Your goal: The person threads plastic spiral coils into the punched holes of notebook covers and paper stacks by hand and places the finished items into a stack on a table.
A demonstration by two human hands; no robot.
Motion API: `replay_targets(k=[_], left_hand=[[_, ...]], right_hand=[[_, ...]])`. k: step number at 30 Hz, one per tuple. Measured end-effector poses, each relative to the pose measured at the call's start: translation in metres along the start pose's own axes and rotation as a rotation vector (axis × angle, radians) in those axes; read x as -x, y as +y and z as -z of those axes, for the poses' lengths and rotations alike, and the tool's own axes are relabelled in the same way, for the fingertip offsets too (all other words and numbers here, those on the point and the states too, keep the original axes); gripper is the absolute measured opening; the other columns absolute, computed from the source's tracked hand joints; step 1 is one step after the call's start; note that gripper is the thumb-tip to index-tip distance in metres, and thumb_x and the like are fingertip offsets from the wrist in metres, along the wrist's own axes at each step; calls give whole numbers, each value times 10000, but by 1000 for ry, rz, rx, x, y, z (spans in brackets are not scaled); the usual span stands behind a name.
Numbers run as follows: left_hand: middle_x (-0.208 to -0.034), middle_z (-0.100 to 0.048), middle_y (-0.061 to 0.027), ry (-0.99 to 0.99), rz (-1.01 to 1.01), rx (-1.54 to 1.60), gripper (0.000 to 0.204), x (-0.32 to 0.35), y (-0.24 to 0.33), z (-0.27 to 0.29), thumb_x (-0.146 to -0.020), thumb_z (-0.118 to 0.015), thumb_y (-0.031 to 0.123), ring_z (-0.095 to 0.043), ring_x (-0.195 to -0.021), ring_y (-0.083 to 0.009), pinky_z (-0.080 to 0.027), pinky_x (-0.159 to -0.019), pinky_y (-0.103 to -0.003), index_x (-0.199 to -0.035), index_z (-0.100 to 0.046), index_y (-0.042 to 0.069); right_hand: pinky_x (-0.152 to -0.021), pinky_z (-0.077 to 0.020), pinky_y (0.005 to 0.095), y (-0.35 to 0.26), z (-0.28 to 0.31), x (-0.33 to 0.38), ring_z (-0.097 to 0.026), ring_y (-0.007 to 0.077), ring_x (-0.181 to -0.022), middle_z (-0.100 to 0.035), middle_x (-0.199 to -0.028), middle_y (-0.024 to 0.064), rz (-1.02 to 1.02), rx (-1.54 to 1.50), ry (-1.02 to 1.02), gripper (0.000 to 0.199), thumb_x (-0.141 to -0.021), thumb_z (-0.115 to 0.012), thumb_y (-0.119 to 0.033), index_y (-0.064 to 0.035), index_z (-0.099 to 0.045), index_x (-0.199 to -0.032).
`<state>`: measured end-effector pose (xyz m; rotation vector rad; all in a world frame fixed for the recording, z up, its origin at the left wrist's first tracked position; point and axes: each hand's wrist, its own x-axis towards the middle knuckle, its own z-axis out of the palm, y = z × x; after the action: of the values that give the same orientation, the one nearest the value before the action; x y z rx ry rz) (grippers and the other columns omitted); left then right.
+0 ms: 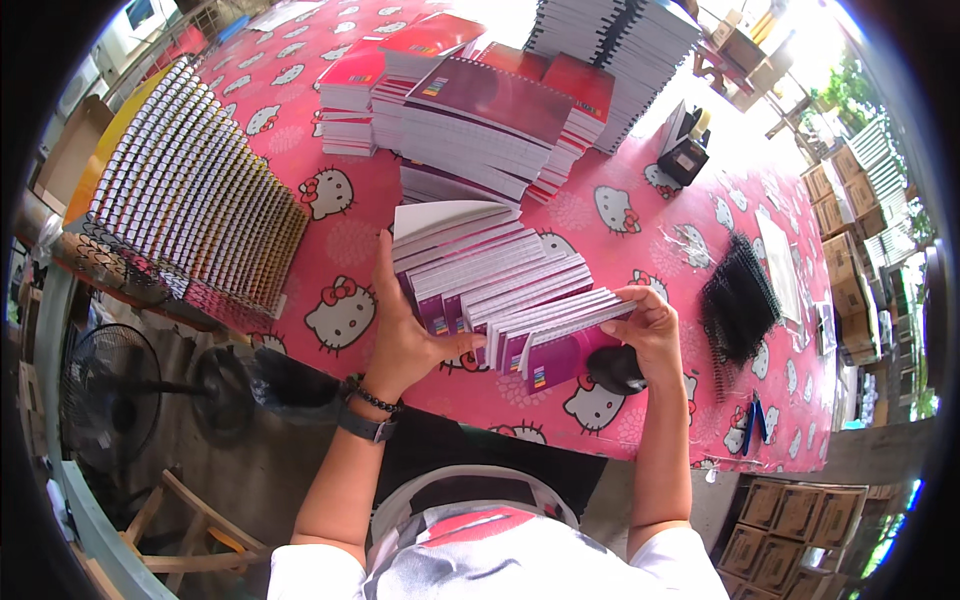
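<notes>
A fanned row of unbound notebooks point(510, 295) with maroon covers and white pages lies on the pink cartoon-cat tablecloth point(640, 215) in front of me. My left hand point(405, 335) presses against the row's left side, thumb pointing up along the stack. My right hand point(650, 325) grips the right end of the row, fingers over the top notebook's edge. A dark rounded object point(615, 370) sits just below my right hand.
Stacks of red and maroon notebooks point(480, 110) stand behind the row, with taller white stacks point(620, 50) further back. A long slanted row of spiral-bound books point(190, 195) is at the left. Black binding coils point(740, 300) lie right; blue pliers point(752, 420), a floor fan point(110, 395), cardboard boxes point(780, 525).
</notes>
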<state>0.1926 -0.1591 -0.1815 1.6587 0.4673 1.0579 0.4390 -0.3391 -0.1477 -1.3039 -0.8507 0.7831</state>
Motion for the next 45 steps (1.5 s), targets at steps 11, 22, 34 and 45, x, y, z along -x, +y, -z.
replay_targets(k=[11,22,34,45], left_hand=[[-1400,-255,-167,-39,181,381,1360,-3,22,-2,-516,-903,118,-361,-1293,-283,-320,-1082,-401,-1475,58,38],[-1374,-284,-181,33,39,13,1324,1,1,-1,-512,-913,152,-377,-1271,-289,-327,-1071,-400,-1474,-15,9],[-1380,-304,-185,34,169,366,1297,-3,20,-7,-542,-912,197,-370,-1277,-294,-327,-1067,-407,-1478,-33,18],[-1366,-348,-175,50,-1,85,1233,-1,-2,-4,-595,-892,172,-430,-1241,-270,-385,-1033,-388,-1472,-36,31]], right_hand=[[-931,-443,264,-4,-13,-4,-557,123,-1026,-604,-1105,47,-17,22,-37,527,-698,-746,88,15,-553,-1183],[-903,-461,274,-12,-7,-3,-544,108,-1023,-599,-1067,26,-128,-29,-103,558,-687,-764,74,-7,-563,-1201],[-953,-400,380,-66,-30,-14,-523,302,-1047,-553,-1107,121,140,970,-420,624,-617,-767,-51,-54,-508,-1185],[-955,-402,411,-69,-44,-14,-482,302,-1075,-521,-1112,112,146,1076,-423,700,-602,-763,-20,-185,-556,-1250]])
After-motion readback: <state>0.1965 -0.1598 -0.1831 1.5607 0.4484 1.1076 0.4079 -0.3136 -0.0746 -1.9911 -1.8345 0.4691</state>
